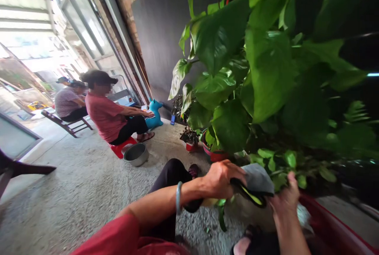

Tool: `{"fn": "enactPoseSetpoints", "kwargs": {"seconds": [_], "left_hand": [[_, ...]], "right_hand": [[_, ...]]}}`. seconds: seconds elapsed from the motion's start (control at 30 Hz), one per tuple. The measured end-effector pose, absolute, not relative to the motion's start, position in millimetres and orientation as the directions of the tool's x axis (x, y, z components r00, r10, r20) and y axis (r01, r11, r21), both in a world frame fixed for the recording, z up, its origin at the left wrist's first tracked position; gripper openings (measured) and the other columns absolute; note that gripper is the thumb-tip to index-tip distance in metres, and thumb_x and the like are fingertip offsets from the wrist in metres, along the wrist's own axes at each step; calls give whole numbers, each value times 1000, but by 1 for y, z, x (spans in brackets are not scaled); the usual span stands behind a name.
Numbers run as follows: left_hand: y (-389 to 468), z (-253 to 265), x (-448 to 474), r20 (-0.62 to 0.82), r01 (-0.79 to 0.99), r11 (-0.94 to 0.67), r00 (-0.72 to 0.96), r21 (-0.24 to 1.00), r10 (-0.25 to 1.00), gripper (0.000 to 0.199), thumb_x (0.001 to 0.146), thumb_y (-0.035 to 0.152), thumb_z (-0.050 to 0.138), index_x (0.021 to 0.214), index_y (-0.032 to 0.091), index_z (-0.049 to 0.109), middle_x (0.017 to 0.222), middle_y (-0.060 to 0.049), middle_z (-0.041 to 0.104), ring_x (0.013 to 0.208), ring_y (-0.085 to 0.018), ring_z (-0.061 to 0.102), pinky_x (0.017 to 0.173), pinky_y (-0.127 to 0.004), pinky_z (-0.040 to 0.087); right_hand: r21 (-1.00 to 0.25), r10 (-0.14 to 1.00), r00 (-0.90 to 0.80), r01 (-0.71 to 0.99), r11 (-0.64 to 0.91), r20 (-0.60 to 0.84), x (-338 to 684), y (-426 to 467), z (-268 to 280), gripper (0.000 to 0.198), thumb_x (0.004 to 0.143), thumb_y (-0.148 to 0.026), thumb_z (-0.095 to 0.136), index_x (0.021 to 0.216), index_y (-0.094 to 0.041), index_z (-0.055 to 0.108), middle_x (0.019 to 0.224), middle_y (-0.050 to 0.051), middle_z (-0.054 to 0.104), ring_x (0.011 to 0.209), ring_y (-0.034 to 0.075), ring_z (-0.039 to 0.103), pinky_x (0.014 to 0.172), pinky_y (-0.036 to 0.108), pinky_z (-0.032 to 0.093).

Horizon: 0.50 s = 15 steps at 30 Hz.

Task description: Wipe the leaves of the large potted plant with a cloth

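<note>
My left hand [217,182], with a pale bangle on its wrist, comes in from the left. Its fingers are closed round one end of a soft-looking grey thing [257,178] with a black rim and a yellow-green strip; its exact kind is unclear. On the other side is my right hand [286,199], its thumb stretched upward and its other fingers partly hidden. The grey thing's far end meets that hand, but a grip does not show. Green leaves [221,213] hang just below my left hand.
Large-leaved plants [219,45] crowd the right side, near a red container [337,223] at lower right. A person in a pink shirt [105,115] sits by a grey basin [136,155] and a blue animal figure [154,113]. Another person [67,101] sits behind.
</note>
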<state>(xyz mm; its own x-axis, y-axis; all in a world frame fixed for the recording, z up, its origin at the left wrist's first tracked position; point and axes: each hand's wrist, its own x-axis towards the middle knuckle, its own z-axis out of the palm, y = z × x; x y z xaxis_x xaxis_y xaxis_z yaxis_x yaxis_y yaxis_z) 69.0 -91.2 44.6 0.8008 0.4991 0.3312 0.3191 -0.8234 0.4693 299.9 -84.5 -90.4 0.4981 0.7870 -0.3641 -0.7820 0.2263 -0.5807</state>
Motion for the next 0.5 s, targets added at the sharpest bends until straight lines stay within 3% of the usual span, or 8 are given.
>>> {"fn": "enactPoseSetpoints", "kwargs": {"seconds": [0.2, 0.27, 0.4, 0.5], "left_hand": [[-81, 86, 77, 595, 293, -813, 564, 503, 572, 34, 73, 9, 61, 103, 18, 75, 131, -11, 68, 115, -25, 65, 104, -42, 49], [-70, 71, 92, 534, 302, -815, 634, 495, 559, 40, 69, 6, 61, 105, 16, 74, 130, -13, 68, 119, -26, 64, 105, -43, 48], [-71, 24, 75, 249, 307, -802, 841, 512, 481, 39, 65, 2, 56, 95, 15, 77, 118, -9, 73, 115, -24, 68, 101, -33, 50], [-92, 24, 30, 174, 264, -758, 879, 596, 443, 36, 65, 2, 54, 88, 17, 77, 112, -4, 75, 107, -20, 70, 98, -29, 51]], "right_hand": [[-551, 763, 516, -795, 256, -390, 292, -82, -77, 31, 84, -41, 58, 105, -21, 69, 92, 1, 74, 84, 20, 70, 82, 40, 60], [-524, 775, 496, -813, 255, -392, 290, -81, -72, 30, 85, -39, 55, 104, -22, 69, 93, 2, 74, 88, 21, 70, 85, 41, 60], [-507, 798, 449, -835, 214, -402, 288, -78, -70, 27, 85, -41, 57, 99, -21, 70, 89, 4, 74, 93, 24, 71, 89, 44, 59], [-515, 791, 446, -834, 198, -419, 289, -78, -75, 20, 81, -36, 62, 93, -21, 69, 82, 2, 72, 89, 23, 71, 88, 44, 59]]}}
